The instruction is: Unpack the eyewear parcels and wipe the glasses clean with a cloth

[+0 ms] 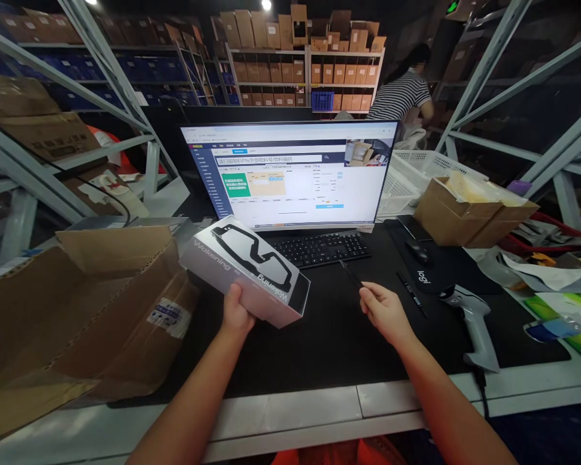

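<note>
My left hand (237, 310) grips a white and grey retail box (244, 271) from its near side, thumb on the front face. The box is tilted above the desk, with a black glasses-like outline and the word "Wakening" printed on it. Between the thumb and fingers of my right hand (382, 310) is a thin dark pen-like tool (351, 275), pointing up and left toward the keyboard (322, 248). Its exact kind is too small to tell. A black pen (412, 294) lies on the mat to the right of that hand.
An open cardboard carton (126, 316) stands on the left. Behind is a lit monitor (290, 187). To the right are a mouse (417, 252), a grey barcode scanner (472, 329), a small carton (458, 213) and white baskets (401, 187). A person in a striped shirt (401, 97) is beyond the desk.
</note>
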`<action>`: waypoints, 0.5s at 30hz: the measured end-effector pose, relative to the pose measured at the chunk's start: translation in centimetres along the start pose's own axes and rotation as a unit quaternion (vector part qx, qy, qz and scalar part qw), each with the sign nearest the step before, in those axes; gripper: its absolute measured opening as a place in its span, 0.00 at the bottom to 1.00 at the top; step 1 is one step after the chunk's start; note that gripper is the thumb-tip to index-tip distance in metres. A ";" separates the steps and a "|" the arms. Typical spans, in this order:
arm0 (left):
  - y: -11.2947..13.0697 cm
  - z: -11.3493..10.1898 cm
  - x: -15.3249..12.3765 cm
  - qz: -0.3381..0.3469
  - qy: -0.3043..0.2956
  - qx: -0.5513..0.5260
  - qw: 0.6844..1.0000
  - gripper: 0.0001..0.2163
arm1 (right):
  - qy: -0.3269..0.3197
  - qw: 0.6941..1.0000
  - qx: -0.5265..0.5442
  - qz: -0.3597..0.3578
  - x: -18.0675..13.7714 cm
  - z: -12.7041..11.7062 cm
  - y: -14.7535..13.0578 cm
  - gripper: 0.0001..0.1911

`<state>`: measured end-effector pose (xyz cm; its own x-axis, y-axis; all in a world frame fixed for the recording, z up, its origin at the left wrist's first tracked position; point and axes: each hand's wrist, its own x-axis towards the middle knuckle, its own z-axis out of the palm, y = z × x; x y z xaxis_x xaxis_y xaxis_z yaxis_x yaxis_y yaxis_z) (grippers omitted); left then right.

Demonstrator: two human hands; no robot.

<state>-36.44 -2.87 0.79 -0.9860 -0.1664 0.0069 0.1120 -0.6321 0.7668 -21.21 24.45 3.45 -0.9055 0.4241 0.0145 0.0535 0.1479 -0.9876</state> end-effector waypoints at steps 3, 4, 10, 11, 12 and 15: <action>0.0 0.0 0.0 -0.005 0.002 0.000 1.000 0.30 | 0.057 0.973 -0.221 0.004 1.7 -2.9 1.0 0.30; -0.1 0.1 0.0 -0.009 0.002 0.001 1.000 0.30 | 0.075 0.957 -0.279 0.017 2.3 -4.1 1.4 0.28; -0.9 0.1 -0.6 -0.037 -0.007 0.005 0.999 0.30 | 0.129 0.914 -0.380 0.058 3.7 -6.3 2.1 0.28; -1.1 0.1 -0.8 -0.041 -0.012 0.005 0.999 0.30 | 0.119 0.917 -0.380 0.020 3.2 -5.3 1.8 0.30; -1.4 0.1 -1.1 -0.046 -0.020 0.007 0.999 0.30 | 0.090 0.925 -0.367 -0.030 2.5 -3.9 1.4 0.33; -2.0 0.1 -2.3 -0.053 -0.056 0.014 0.997 0.32 | -0.095 0.952 -0.252 -0.144 -0.2 1.0 -0.2 0.52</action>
<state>-34.39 -1.17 -0.70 -0.9999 -0.0132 -0.0052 0.0041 -0.6193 0.7851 -21.44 23.37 3.51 -0.9706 0.1383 0.1968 -0.0565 0.6642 -0.7454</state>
